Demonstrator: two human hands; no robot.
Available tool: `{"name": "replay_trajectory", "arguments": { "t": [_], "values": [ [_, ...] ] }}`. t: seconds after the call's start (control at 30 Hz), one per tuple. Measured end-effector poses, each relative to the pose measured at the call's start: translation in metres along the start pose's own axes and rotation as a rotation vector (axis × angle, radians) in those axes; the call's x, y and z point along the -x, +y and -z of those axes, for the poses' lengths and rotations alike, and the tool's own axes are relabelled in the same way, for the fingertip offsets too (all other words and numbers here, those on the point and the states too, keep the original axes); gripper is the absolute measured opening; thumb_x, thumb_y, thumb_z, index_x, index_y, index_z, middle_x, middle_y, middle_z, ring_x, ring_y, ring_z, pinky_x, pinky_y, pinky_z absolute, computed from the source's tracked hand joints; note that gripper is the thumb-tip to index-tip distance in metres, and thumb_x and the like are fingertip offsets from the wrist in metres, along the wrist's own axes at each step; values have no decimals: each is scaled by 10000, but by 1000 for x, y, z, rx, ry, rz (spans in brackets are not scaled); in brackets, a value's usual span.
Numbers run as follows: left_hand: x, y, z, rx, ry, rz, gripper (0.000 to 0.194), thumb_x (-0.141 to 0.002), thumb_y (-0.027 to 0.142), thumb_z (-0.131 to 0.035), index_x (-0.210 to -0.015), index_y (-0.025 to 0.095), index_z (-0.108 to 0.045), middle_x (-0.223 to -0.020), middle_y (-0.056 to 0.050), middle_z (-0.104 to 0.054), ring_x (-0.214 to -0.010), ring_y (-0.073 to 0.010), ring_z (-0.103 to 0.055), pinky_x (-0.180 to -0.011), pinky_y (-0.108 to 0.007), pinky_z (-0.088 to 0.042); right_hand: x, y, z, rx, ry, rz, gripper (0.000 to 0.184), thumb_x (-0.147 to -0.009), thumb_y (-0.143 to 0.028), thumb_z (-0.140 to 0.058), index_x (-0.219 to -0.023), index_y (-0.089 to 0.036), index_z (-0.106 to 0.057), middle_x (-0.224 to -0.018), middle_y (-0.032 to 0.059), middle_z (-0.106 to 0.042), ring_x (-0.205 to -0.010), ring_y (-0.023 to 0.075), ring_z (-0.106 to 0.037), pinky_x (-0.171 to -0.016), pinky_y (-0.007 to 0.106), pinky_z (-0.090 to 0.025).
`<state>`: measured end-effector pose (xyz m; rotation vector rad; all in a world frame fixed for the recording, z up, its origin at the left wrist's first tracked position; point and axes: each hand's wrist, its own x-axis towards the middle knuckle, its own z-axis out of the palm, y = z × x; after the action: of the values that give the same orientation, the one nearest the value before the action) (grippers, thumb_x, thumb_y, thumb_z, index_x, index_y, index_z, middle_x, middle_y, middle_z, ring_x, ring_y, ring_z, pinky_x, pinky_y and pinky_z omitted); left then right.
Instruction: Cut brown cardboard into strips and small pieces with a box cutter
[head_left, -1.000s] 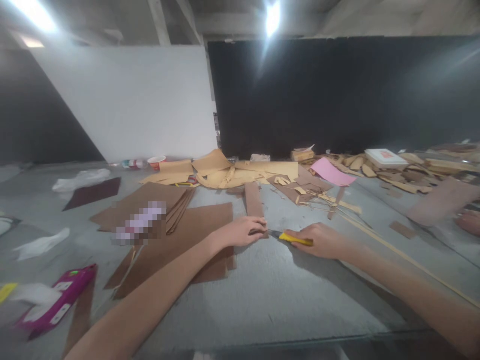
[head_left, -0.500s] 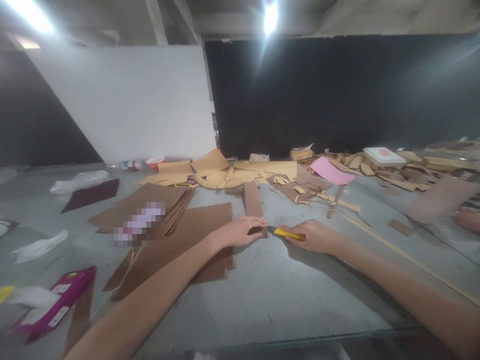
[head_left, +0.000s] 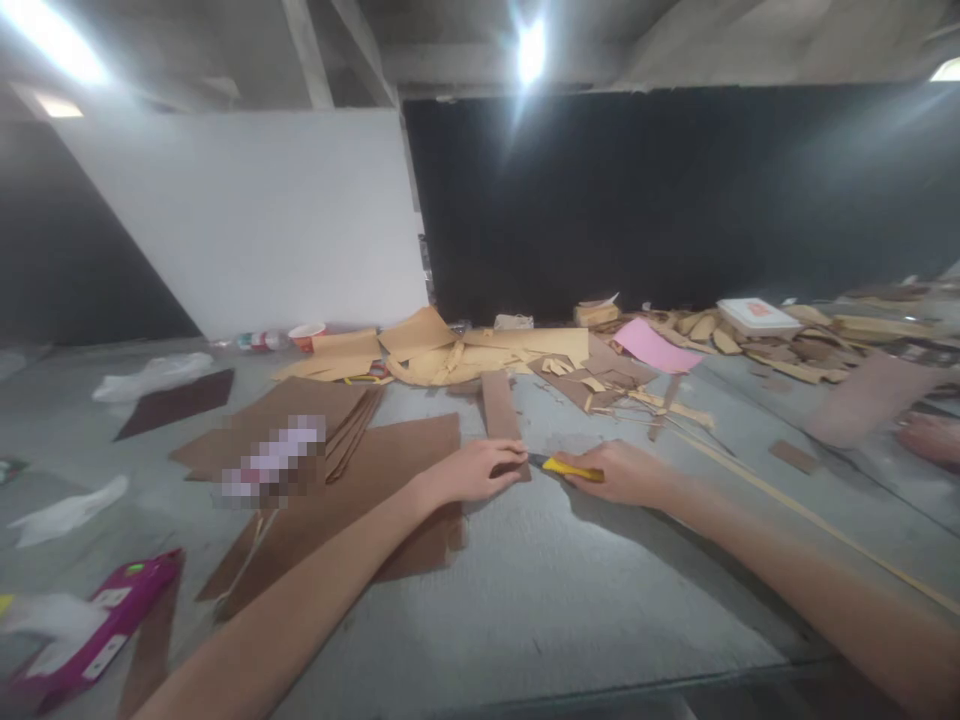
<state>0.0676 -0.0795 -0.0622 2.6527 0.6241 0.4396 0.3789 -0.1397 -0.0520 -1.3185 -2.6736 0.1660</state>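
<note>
My right hand [head_left: 616, 472] is closed around a yellow utility knife [head_left: 573, 469]. Its blade points left, and the tip is at the right edge of a narrow brown strip [head_left: 501, 408] of sheet material. Across the near part of that strip lies my left hand [head_left: 480, 468], its curled fingers and thumb gripping it near the blade. The strip runs away from me along the tabletop. Under my left forearm spread larger brown sheets [head_left: 420, 440], stacked unevenly. Whether the blade has entered the strip is too blurred to tell.
A purple tool-like object [head_left: 112, 625] with white labels lies at the near left of the grey table [head_left: 525, 620]. Tan sheets [head_left: 525, 342], a pink sheet [head_left: 657, 346] and a white box [head_left: 759, 316] sit along the back. Another person's hand [head_left: 928, 437] shows at far right.
The whole view has shifted slightly, with the scene a little lower and to the left. Both hands keep nearly the same places on the strip and knife.
</note>
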Motion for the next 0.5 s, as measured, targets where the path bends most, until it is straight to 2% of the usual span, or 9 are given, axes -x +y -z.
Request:
{"name": "replay_trajectory", "arguments": {
  "t": [0.3, 0.5],
  "values": [
    [-1, -2, 0, 11, 16, -7, 348, -1046, 368, -609, -1355, 263, -732, -1505, -95, -648, -1355, -262, -645, -1172, -423, -477, -10, 13, 0, 55, -1, 67, 433, -1077, -400, -504, -1426, -255, -717, -867, 94, -815, -665, 179, -682, -604, 307, -309],
    [-4, -3, -8, 45, 61, 57, 312, -1080, 390, -560, -1258, 254, -778, -1453, -81, -688, -1322, -242, -662, -1159, -397, -480, -12, 19, -7, 17, 13, 72, 481, -1104, -492, -442, -1458, -281, -690, -994, 101, -832, -757, 213, -735, -630, 280, -396]
  ]
}}
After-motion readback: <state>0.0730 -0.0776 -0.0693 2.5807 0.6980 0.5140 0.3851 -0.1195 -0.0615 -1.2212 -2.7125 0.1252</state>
